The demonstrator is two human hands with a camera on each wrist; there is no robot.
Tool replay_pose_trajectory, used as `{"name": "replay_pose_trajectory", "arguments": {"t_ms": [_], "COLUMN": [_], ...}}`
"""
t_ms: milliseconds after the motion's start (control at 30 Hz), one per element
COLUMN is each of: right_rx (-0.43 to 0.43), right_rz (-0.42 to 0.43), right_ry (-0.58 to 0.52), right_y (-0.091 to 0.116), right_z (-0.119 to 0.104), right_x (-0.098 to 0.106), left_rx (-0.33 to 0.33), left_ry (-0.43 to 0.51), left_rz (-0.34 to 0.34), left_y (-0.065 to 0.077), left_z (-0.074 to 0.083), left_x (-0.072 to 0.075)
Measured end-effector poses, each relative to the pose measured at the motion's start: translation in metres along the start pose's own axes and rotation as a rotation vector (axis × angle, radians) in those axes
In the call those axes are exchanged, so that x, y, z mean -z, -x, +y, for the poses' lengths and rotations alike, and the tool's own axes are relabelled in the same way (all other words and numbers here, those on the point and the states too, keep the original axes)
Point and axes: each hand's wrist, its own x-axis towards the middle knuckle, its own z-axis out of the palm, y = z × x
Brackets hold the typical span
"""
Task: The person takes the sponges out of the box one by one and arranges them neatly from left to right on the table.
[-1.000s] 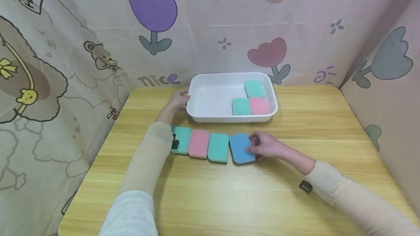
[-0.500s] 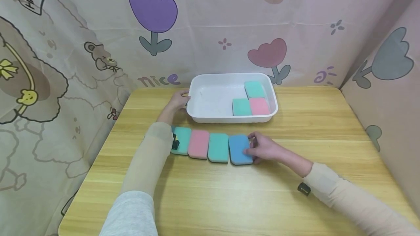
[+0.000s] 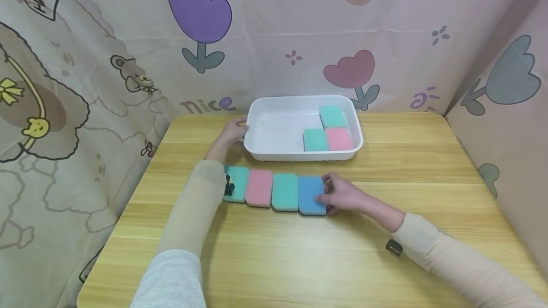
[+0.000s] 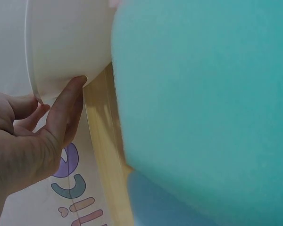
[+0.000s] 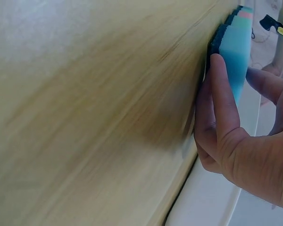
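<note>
The blue sponge [image 3: 309, 194] lies flat on the table at the right end of a row of sponges. The right hand [image 3: 342, 193] holds it at its right side between thumb and fingers; grip narrow. In the right wrist view, a dark layer [image 5: 218, 40] is visible along the underside of the sponges.

Just left of the blue sponge lies a green sponge [image 3: 284, 192], followed by a pink sponge [image 3: 259, 188] and another green sponge [image 3: 240, 182], the last partly covered by the left sleeve [image 3: 194, 203].

Behind the row stands the white tray [image 3: 278, 129], upright. The left hand [image 3: 232, 130] grips its left end, thumb at the rim and fingers against the outer wall. The tray's right half holds a rear green piece [image 3: 332, 117], a front pink piece [image 3: 339, 139] and a front green piece [image 3: 316, 140].

All rest on the wood-grain table [image 3: 274, 255]. Beyond is a printed curtain [image 3: 274, 4] bearing tulips and the word "nice".
</note>
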Motion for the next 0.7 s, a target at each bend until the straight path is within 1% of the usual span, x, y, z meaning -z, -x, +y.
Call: {"name": "replay_pose_trajectory", "arguments": {"t_ms": [300,400,600,667,700], "right_rx": [0.007,0.021,0.098,0.126,0.136], "right_rz": [-0.007,0.009,0.102,0.128,0.132], "right_ry": [-0.006,0.008,0.17,0.199,0.191], "right_y": [-0.001,0.0,0.002,0.003,0.003], "right_z": [0.0,0.0,-0.002,-0.003,-0.004], "right_x": [0.001,0.004,0.012,0.017,0.019], "left_rx": [-0.001,0.002,0.002,0.001,0.002], "left_ry": [-0.008,-0.005,-0.004,-0.003,-0.004], "left_rz": [0.003,0.005,0.003,0.001,0.0], "left_y": [0.001,0.001,-0.001,-0.002,-0.002], "left_z": [0.001,0.001,-0.001,-0.002,-0.002], "left_x": [0.0,0.0,0.001,0.001,0.001]}}
